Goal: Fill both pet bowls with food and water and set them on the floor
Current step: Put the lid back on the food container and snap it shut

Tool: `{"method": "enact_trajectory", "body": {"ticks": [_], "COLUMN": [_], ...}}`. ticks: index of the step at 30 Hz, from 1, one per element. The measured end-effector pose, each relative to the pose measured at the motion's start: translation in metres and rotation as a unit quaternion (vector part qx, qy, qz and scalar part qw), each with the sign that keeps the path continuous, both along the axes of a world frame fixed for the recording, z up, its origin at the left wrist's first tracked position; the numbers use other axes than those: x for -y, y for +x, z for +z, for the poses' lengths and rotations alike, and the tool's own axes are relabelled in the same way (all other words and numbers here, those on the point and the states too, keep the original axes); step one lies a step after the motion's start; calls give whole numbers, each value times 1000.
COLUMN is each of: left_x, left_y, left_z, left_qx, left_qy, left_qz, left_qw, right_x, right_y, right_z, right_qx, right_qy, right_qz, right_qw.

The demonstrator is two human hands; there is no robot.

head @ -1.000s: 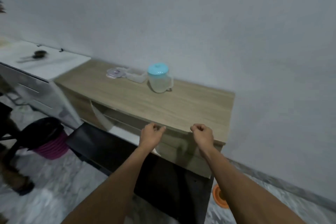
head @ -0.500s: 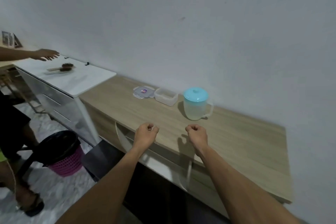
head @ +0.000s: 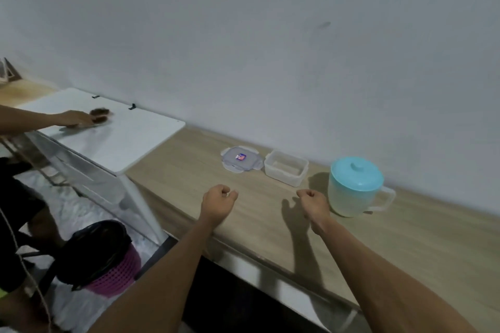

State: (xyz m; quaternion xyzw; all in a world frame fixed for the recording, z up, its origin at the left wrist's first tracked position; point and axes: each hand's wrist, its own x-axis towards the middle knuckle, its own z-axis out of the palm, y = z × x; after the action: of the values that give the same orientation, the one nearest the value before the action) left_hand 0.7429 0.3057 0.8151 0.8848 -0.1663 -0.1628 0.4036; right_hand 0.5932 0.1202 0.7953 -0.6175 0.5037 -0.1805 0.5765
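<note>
Hovering over the wooden surface [head: 189,162], the left grip [head: 218,204] and the right grip [head: 313,204] are both curled into loose fists with nothing in them. The right one is just beside the jug [head: 351,194], which stands upright on the surface with its blue lid on. The jug's handle points right, away from that grip. Reaching across for the handle could bump the jug's body and slide or tip it, I judge. If the lid only rests on top, a quick tilt might slop water out. How full the jug is, I cannot tell.

Behind the grips, nearer the wall, sits an open plastic box [head: 286,169] with its snap lid [head: 241,159] lying flat just to its left. The box looks nearly empty, so there may be little food left to take from it.

Neither pet bowl is in view. Lifting the jug before a bowl is found would leave nowhere to pour.

Further left, another person's hand [head: 75,118] rests on a brush [head: 100,116] on a white table [head: 130,143]. A pink bin [head: 113,276] stands on the floor below, where a careless step could catch it.
</note>
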Motion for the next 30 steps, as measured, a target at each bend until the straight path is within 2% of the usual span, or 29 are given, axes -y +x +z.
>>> {"method": "enact_trajectory", "body": {"ticks": [6, 14, 19, 23, 30], "left_x": [36, 88, 130, 153, 170], "left_y": [116, 245, 276, 279, 279], "left_z": [-30, -53, -64, -77, -84], "left_qx": [-6, 59, 110, 94, 113], "left_qy": [37, 106, 137, 192, 258], "left_qz": [-79, -220, -304, -352, -341], "left_qw": [996, 968, 936, 911, 897], "right_x": [31, 58, 63, 66, 68], "right_y": [65, 133, 137, 134, 134], "right_z": [-15, -33, -52, -63, -72], "right_qx": [-35, -111, -172, -184, -178], "right_qy": [-24, -40, -67, -88, -68], "right_qz": [-99, -226, -245, -241, -248], "right_qw": [994, 967, 952, 949, 950]}}
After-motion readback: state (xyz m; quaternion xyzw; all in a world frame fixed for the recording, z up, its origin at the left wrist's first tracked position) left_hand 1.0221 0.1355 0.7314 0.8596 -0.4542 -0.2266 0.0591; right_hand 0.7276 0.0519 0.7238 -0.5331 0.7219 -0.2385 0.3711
